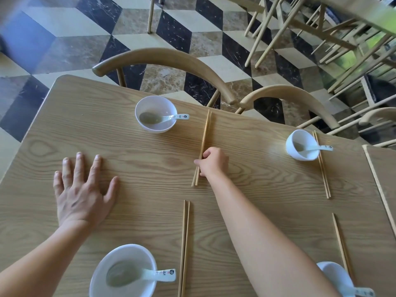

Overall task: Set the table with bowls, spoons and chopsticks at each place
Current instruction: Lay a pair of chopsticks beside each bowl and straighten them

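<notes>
Four white bowls stand on the wooden table [70, 133], each with a white spoon inside: far left bowl [156, 114], far right bowl [302, 145], near left bowl [123, 272], near right bowl [335, 277] partly behind my right forearm. My right hand [213, 161] is shut on a pair of chopsticks [205, 133] lying right of the far left bowl. My left hand [82, 189] rests flat on the table, fingers spread, holding nothing. Other chopstick pairs lie by the near left bowl [184, 247], the far right bowl [322, 166] and the near right bowl [341, 243].
Two wooden chairs with curved backs [162, 58] [287, 93] stand at the table's far edge. More chairs and another table [342, 28] are at the back right on the patterned tile floor. A second tabletop [383, 168] adjoins on the right.
</notes>
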{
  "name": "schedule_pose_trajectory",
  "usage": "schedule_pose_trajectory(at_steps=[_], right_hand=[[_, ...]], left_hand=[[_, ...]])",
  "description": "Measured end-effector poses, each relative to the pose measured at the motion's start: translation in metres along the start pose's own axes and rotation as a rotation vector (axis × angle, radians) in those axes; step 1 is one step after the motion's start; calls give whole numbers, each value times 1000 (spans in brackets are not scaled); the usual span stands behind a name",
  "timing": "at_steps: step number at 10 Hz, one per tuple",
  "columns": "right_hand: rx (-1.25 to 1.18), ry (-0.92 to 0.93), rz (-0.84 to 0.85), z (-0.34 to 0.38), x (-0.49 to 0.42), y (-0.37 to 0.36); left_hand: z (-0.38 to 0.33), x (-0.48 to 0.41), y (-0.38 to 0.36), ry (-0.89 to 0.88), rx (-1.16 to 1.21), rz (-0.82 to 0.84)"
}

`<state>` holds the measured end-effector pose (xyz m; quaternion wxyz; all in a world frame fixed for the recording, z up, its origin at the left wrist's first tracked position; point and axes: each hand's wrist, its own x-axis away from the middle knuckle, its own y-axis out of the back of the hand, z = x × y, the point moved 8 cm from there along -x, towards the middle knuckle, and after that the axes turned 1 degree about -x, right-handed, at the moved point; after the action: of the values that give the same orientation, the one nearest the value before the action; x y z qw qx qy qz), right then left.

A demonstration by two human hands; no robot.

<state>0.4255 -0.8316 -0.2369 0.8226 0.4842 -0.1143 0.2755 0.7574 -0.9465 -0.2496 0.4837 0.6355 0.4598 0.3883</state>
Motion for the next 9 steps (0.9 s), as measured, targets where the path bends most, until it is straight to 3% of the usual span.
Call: schedule_pose_trajectory(at_steps=[7,9], right_hand=[[-69,153,-224,-1,5,21],[114,205,-158,10,10,8]], left_hand=[[-1,0,0,4,5,-4],[0,0,0,7,0,-4]])
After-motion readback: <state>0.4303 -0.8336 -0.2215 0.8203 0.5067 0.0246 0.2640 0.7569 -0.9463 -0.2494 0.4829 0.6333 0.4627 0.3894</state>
